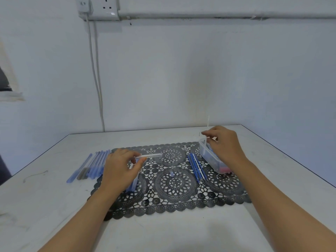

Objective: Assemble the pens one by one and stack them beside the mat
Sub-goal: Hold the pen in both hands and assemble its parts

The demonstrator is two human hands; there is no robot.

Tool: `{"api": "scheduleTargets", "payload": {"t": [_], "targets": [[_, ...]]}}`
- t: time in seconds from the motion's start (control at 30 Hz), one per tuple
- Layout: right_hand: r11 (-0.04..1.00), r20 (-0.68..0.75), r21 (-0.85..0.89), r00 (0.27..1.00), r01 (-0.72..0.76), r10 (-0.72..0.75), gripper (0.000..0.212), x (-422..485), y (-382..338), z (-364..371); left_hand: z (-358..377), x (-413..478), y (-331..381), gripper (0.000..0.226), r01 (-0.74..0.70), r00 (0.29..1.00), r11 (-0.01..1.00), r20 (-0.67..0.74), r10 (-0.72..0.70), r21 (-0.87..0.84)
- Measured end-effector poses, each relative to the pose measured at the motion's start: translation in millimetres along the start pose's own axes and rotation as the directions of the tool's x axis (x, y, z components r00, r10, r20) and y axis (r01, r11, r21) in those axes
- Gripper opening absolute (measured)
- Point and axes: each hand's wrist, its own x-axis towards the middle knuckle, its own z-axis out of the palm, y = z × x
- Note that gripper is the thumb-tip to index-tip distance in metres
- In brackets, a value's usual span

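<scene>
- The table point(163, 233) is nearest us, and the lace mat point(174, 206) lies flat on it.
- Some blue parts point(133, 185) lie on the mat's left side, half hidden under our left wrist. We cannot tell which parts they are.
- A small blue cap point(172, 174) sits alone near the middle of the mat.
- Our left hand point(121, 168) pinches a clear barrel point(149, 155) by its near end, between thumb and fingertips. The barrel points right, level, just above the mat.
- We judge the barrel light, stiff and smooth, so likely to roll or slip. A firmer hold nearer its middle should steady it while a refill goes in.
- The blue refills point(197, 169) lie bundled on the mat's right half, just beside the tub. They look thin and somewhat bendy, so we should take one close to its tip end to aim it.
- The finished pens point(91, 166) lie side by side on the table, touching the mat's left edge.
- The clear tub point(209, 157) stands tilted on the mat's far right corner.
- Our right hand point(223, 144) is over the tub, fingertips drawn together at its far rim. We cannot tell whether they pinch anything.
- A socket point(107, 5) and cable point(96, 75) are on the wall beyond.
</scene>
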Motion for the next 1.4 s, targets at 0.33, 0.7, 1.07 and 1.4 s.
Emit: {"api": "scheduleTargets", "payload": {"t": [0.33, 0.7, 1.07, 1.4], "targets": [[0.883, -0.045, -0.035, 0.882, 0.469, -0.47, 0.023, -17, -18, 23, 0, 0, 0, 0.039, 0.003, 1.0, 1.0, -0.005, -0.003, -0.018], [0.89, 0.238, -0.101, 0.879, 0.445, -0.413, 0.094, -30, -22, 55, -2, 0, 3, 0.037, 0.007, 1.0, 1.0, -0.015, -0.007, -0.024], [0.903, 0.183, -0.097, 0.899, 0.419, -0.398, 0.086, -31, -27, 61, -4, 0, 6, 0.034, -0.001, 1.0, 0.999, -0.031, 0.0, -0.037], [0.893, 0.144, -0.096, 0.894, 0.439, -0.424, 0.083, -30, -26, 64, -5, -1, 7, 0.031, -0.013, 0.999, 0.998, -0.041, 0.011, -0.056]]}}
